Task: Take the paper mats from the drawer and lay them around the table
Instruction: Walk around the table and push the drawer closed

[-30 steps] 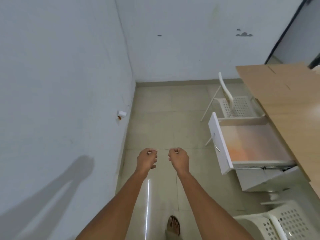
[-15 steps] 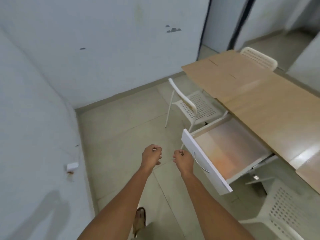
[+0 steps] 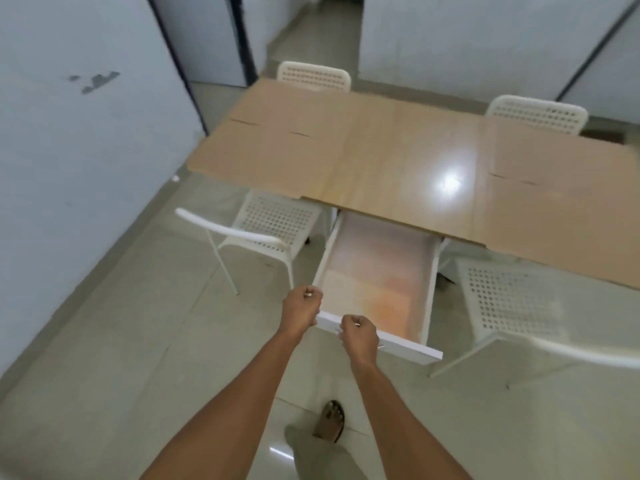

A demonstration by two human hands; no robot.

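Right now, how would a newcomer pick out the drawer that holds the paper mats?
Find the long wooden table. From its near edge, between two white chairs, the white drawer stands pulled open. It alone shows pale pink-orange sheets inside.

Single head view, looking forward-down over table (image 3: 398,161), moderately near.

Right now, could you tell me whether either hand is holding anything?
Nothing: the left hand and right hand are closed fists, empty, in front of the open drawer.

Hands (image 3: 329,322) now before drawer (image 3: 375,344) (head-on)
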